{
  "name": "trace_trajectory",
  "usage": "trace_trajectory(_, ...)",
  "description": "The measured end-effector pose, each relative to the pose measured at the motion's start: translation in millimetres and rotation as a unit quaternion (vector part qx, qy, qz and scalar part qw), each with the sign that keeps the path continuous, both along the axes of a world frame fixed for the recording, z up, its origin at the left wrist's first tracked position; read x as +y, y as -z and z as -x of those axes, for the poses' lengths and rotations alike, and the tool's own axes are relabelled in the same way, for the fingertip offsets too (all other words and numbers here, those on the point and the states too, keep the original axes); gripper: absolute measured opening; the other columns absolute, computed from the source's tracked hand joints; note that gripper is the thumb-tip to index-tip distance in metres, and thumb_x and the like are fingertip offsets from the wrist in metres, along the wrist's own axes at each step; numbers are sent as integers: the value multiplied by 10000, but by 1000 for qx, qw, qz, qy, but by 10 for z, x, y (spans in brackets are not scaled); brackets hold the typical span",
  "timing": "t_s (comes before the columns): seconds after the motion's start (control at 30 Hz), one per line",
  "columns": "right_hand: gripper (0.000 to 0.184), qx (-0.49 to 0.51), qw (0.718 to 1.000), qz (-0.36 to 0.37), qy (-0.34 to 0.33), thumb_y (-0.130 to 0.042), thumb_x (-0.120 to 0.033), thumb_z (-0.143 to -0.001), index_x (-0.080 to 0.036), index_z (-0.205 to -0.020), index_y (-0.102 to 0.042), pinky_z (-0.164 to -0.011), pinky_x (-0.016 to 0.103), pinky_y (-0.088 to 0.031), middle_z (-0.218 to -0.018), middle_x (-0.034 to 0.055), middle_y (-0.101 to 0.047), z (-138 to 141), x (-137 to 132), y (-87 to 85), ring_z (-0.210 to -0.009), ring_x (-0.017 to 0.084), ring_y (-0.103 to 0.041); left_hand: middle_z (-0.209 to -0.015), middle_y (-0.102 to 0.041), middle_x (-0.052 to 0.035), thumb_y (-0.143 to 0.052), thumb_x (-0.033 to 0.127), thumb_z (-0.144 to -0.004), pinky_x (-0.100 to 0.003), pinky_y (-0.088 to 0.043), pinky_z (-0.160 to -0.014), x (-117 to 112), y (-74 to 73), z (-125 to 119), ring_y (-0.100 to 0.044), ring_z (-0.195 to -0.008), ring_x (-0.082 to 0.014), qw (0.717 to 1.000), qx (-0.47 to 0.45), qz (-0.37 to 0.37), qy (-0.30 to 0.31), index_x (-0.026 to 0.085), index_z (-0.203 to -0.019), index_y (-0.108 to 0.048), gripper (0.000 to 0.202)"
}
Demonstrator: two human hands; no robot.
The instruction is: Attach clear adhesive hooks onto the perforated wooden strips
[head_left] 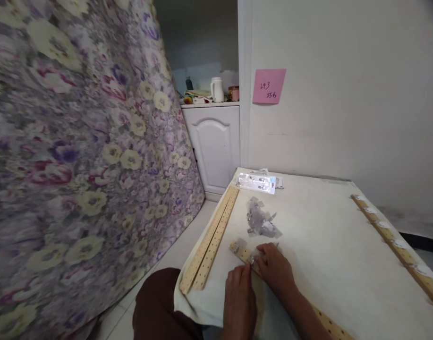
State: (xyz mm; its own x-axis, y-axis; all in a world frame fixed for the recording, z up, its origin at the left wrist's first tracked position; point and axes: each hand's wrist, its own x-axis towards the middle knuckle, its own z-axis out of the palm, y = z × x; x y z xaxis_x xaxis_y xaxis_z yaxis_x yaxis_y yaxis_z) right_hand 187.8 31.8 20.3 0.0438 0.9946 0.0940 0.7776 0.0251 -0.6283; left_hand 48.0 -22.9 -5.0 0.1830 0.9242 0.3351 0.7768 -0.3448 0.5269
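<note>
Both my hands rest on a perforated wooden strip (239, 251) that lies slantwise on the white cloth-covered table (322, 245). My left hand (239, 298) pinches near a small clear clip on the strip, fingers curled. My right hand (275, 269) presses down on the strip just beside it, fingers closed over the wood. A heap of small clear plastic clips (260, 219) lies just beyond my hands.
Two more perforated strips (211, 241) lie along the table's left edge; another strip with clips (396, 245) runs along the right edge. A clear packet (257, 182) sits at the far edge. A floral mattress (78, 156) leans at left. A pink note (268, 86) is on the wall.
</note>
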Motion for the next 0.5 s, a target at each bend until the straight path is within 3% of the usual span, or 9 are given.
trace_trajectory(0.3, 234, -6, 1000, -8, -5, -457, -200, -811, -219, -998, -596, -801, 268, -443, -1002, 44, -625, 3, 9, 8, -930, 174, -606, -1097, -584, -129, -372, 91, -824, -421, -444, -878, -12, -55, -9, -530, -994, -243, 1000, -17, 7, -4, 145, -1231, -523, 437)
trace_trajectory(0.5, 234, 10, 1000, -17, 1, -467, -209, -804, -228, -995, -600, -796, 263, -444, -999, 32, -633, -4, -6, 26, -914, 166, -615, -1070, -572, -116, -352, 148, -874, -423, -457, -879, 19, -100, 2, -534, -1002, -233, 995, -97, 24, 2, 181, -1190, -519, 359)
